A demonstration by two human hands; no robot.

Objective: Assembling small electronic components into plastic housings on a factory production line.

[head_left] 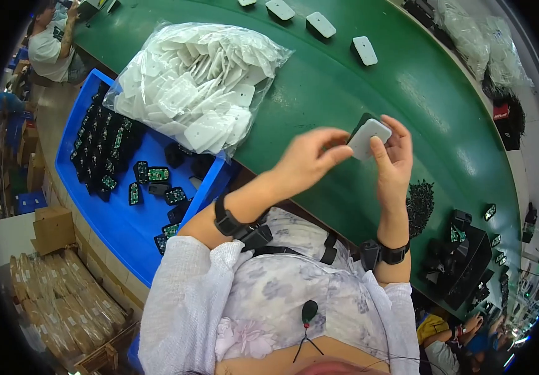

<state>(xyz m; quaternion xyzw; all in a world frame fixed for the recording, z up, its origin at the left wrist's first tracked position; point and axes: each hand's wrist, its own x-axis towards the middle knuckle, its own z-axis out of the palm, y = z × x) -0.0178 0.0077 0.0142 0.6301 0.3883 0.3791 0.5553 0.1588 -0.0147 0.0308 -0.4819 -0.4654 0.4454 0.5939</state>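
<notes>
Over the green table I hold a small black case with a white cover plate (pixel 368 139). My right hand (pixel 394 165) grips it, thumb on the white face and fingers round the far edge. My left hand (pixel 312 153) pinches at its left edge with thumb and forefinger; the exact contact is partly hidden. To the left lies a clear bag of white cover plates (pixel 201 81). Beside it a blue bin (pixel 119 219) holds several black cases with green circuit boards (pixel 158 174).
Several white-covered cases (pixel 364 50) stand along the far side of the green table (pixel 319 81). A heap of small black parts (pixel 419 206) lies right of my right forearm, near a black box (pixel 466 265). Other people sit at far left (pixel 54 47) and lower right.
</notes>
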